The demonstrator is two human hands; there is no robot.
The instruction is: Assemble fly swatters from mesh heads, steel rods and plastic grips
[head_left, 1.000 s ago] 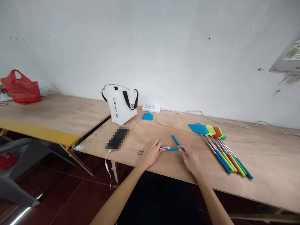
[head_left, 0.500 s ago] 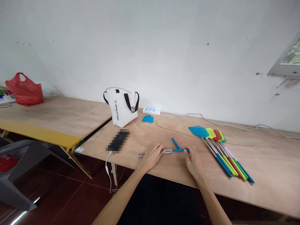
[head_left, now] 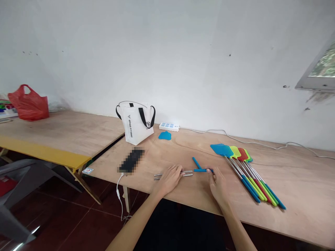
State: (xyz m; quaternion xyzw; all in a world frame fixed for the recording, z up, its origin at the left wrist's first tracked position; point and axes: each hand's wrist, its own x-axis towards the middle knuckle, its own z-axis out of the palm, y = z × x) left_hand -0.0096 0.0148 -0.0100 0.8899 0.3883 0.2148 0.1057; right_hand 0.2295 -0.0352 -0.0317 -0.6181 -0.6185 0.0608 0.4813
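Note:
My left hand (head_left: pixel 169 179) is closed on the upper of two thin metal rods (head_left: pixel 187 171), which lie side by side across the table and stick out on both sides of the hand. My right hand (head_left: pixel 217 182) pinches the right end of a blue handle sleeve (head_left: pixel 200 170), its left end just apart from the rod's tip. A second blue handle sleeve (head_left: pixel 195 162) lies slanted behind it. Further back is a loose blue fly swatter head (head_left: pixel 164 135). To the right, several fly swatters (head_left: pixel 246 170) in blue, yellow, red and green lie in a row.
A white tote bag (head_left: pixel 136 123) and a white power strip (head_left: pixel 169 126) stand near the wall. A blurred dark device (head_left: pixel 131 160) with a white cable lies at the left. Beyond a gap, another table (head_left: pixel 65 134) carries a red plastic bag (head_left: pixel 28 103).
A small gap has opened between the blue sleeve in my right hand and the metal rod. The view has tilted slightly upward; the other things stay in place.

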